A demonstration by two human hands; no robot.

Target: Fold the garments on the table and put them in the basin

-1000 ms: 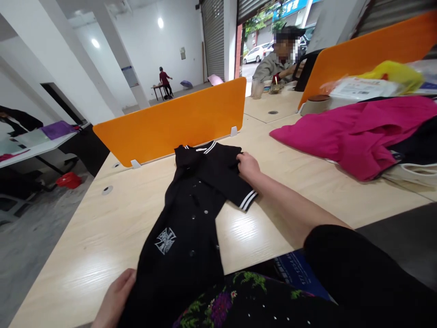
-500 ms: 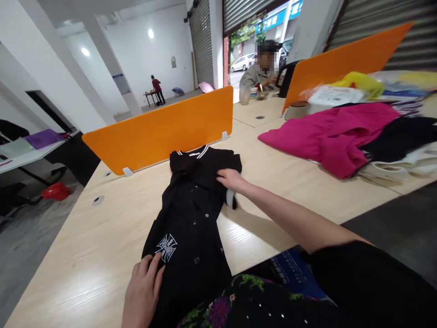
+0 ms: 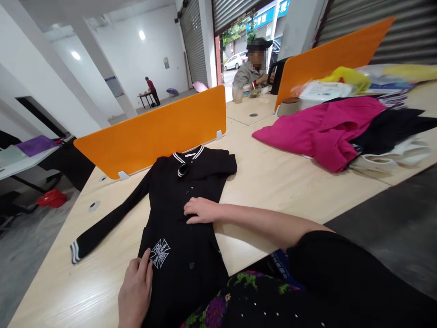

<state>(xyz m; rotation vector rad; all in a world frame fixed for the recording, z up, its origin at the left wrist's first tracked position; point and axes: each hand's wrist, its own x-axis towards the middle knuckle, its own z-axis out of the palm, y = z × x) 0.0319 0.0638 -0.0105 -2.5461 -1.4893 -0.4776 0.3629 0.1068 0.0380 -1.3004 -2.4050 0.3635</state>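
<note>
A black button-front jacket (image 3: 177,228) with white stripes at its collar lies face up on the table. Its left-hand sleeve (image 3: 116,214) stretches out across the wood to a white-striped cuff, while the other sleeve (image 3: 211,169) is folded over the chest, cuff close to the collar. A white cross-shaped emblem (image 3: 160,253) marks the lower front. Beside that emblem, my left hand (image 3: 135,287) rests on the jacket's left edge, fingers extended. My right hand (image 3: 202,210) lies on the middle of the front, near the buttons, fingers loosely spread and holding nothing visible.
An orange divider (image 3: 153,132) stands behind the collar, with a second one (image 3: 334,59) at right. Pink cloth (image 3: 321,132) lies with dark and cream fabric on the pale table (image 3: 266,182). A seated person (image 3: 254,68) is across from me; another stands far back.
The left-hand sleeve now lies stretched out to the left, and the other sleeve's cuff has moved onto the chest. My right hand has shifted from the right-hand sleeve down onto the jacket's middle.
</note>
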